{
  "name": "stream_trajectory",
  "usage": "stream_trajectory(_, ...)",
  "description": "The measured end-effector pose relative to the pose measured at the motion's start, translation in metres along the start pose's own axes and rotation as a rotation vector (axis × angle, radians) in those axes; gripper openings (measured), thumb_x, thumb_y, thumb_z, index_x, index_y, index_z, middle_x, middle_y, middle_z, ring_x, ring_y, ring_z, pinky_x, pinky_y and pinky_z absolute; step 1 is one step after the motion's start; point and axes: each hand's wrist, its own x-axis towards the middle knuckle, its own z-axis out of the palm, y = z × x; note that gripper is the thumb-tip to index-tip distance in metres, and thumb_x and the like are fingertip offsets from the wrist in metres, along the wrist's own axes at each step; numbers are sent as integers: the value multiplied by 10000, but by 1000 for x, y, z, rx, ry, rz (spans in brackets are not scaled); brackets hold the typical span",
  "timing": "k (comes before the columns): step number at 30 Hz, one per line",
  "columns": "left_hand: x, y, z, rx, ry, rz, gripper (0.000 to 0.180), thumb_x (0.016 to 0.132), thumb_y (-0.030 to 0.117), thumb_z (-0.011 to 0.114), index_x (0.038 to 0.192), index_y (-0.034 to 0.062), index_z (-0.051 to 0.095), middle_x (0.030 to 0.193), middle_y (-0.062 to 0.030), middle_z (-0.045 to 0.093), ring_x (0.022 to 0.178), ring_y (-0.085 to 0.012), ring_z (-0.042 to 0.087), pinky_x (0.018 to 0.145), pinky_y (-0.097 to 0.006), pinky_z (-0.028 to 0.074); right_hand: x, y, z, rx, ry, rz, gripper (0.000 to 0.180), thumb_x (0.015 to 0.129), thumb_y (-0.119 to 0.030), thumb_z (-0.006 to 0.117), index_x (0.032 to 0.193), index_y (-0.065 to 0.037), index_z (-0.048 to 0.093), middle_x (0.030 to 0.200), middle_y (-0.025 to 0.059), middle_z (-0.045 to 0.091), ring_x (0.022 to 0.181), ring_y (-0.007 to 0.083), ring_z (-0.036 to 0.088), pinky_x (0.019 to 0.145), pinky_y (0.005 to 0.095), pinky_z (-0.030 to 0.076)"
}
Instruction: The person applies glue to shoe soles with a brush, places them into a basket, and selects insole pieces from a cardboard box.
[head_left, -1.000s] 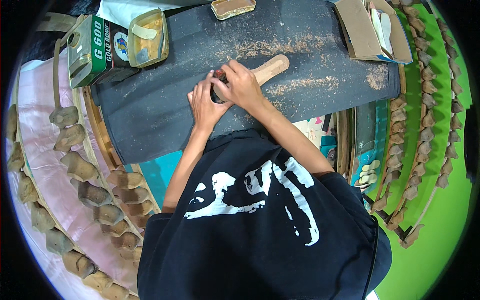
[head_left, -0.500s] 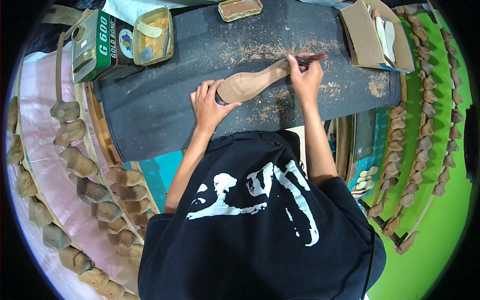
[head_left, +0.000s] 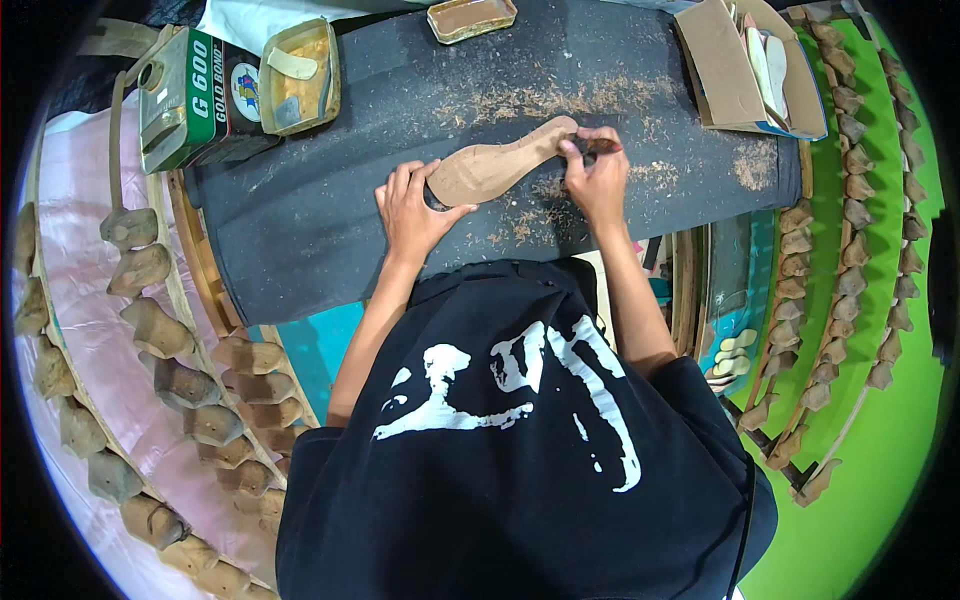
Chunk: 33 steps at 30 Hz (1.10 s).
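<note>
A brown insole board (head_left: pixel 490 170), shaped like a shoe sole, lies slantwise on the dark cloth-covered table (head_left: pixel 380 90). Its wide end is at the left, its narrow heel end at the far right. My left hand (head_left: pixel 408 205) grips the wide end, thumb along the near edge and fingers on the left side. At the heel end my right hand (head_left: pixel 598 180) is closed around a slim dark tool with a reddish end (head_left: pixel 606 146). The fingers touch or nearly touch the insole's near edge there. The tool's tip is hidden, so its exact kind is unclear.
Brown shavings (head_left: pixel 560 100) are scattered over the table. At the back left stand a green-and-black metal can (head_left: pixel 190 100) and a tub of yellowish paste (head_left: pixel 300 75). A shallow dish (head_left: pixel 472 18) sits at the back, a cardboard box (head_left: pixel 735 70) at right. Shoe lasts (head_left: pixel 160 325) line both side racks.
My right hand has shifted slightly nearer and left, from the heel's tip to its near edge, turning the tool. My left hand keeps its grip on the insole.
</note>
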Motion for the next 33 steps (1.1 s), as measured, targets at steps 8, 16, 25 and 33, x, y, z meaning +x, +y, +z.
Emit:
stream_trajectory(8,2,-1,1,-17,-14,-1,932,534,590,980,1289,122,699,1226,-54,619,1186,-264,594,984,-427,396,-41,-39,28,128,-146,56,226,880,-78,808,995,12,636,972,186,629,837,378,670,738,435,544)
stream_trajectory(16,2,-4,4,-11,9,7,903,556,552,980,1300,129,693,1232,-59,623,1198,-274,604,978,-434,404,-61,-63,47,352,-358,-54,262,903,-116,773,1055,-9,588,963,185,592,867,411,646,767,464,527)
stream_trajectory(25,2,-3,2,-30,0,13,888,553,525,976,1304,142,696,1224,-53,629,1194,-269,606,976,-423,400,-55,-60,49,349,-563,-110,259,916,-13,752,1128,-1,601,1147,172,703,1058,361,722,895,400,578)
stream_trajectory(33,0,0,-3,-40,-35,-31,910,530,529,1003,1289,127,705,1241,-46,625,1212,-254,589,1020,-427,389,-19,-16,9,225,-388,-32,153,941,57,684,1085,6,673,1118,175,766,1034,291,764,885,359,596)
